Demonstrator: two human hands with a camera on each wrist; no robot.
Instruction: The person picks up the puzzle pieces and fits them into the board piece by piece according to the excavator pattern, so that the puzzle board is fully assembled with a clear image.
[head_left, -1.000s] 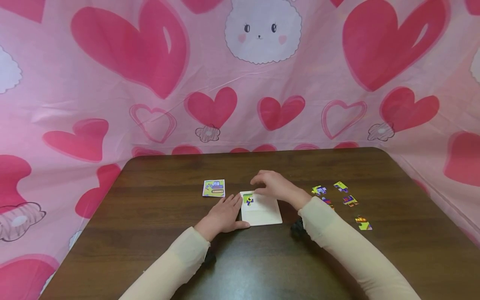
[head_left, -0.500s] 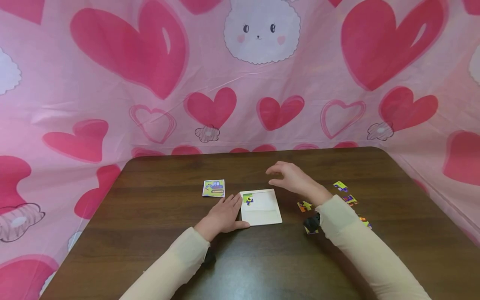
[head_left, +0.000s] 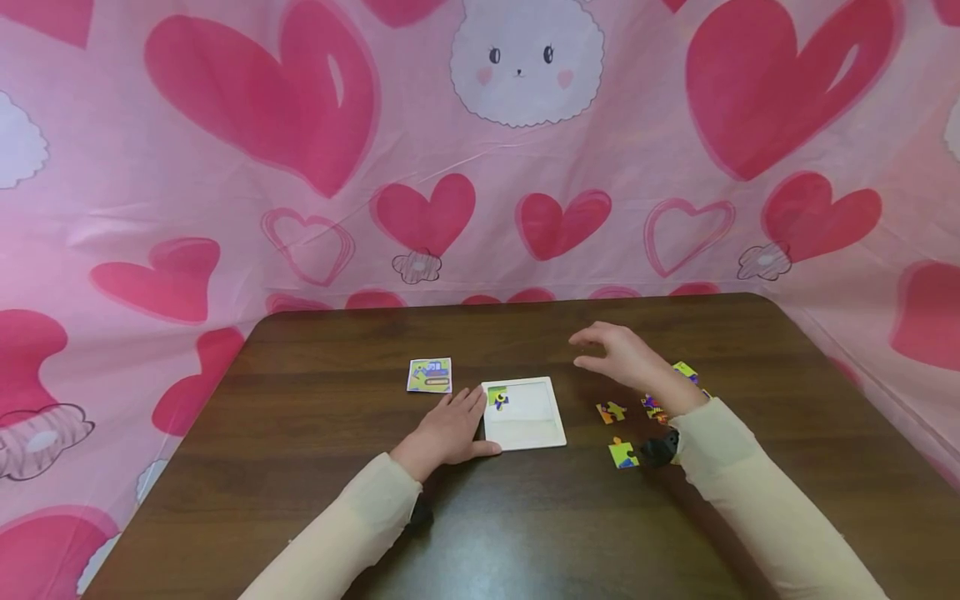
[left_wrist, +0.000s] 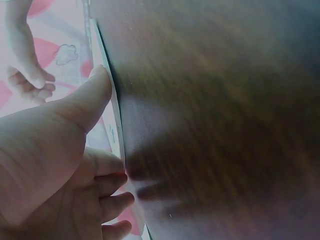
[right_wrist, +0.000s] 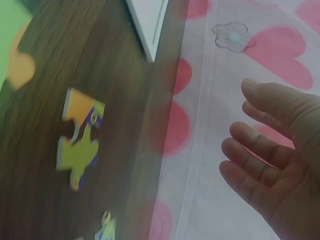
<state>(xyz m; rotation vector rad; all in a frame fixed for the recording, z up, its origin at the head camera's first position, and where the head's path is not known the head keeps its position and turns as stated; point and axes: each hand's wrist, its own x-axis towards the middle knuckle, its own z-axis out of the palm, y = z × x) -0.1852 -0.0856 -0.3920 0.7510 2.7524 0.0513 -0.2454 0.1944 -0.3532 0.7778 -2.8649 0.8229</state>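
Observation:
My left hand (head_left: 448, 429) rests at the left edge of a square white puzzle tray (head_left: 532, 425), its fingers straight and its thumb at the near corner. In the left wrist view, thumb and fingertips touch the tray's side (left_wrist: 114, 107). One green puzzle piece (head_left: 498, 397) lies in the tray's far left corner. Above the table, right of the tray, hovers my right hand (head_left: 622, 357), fingers loosely bent and holding nothing. An orange and green puzzle piece (head_left: 611, 412) lies below it, also visible as a piece (right_wrist: 82, 142) in the right wrist view.
A small picture card (head_left: 430, 375) of a digger-like vehicle lies left of the tray. More loose pieces lie to the right: a green one (head_left: 622, 453), a red and purple one (head_left: 652, 407) and a far one (head_left: 685, 370), partly behind the right arm. A pink heart-printed curtain (head_left: 480, 283) hangs behind the table.
My right hand has left the tray, rising and moving right over the loose pieces. The left hand and the piece in the tray have stayed put.

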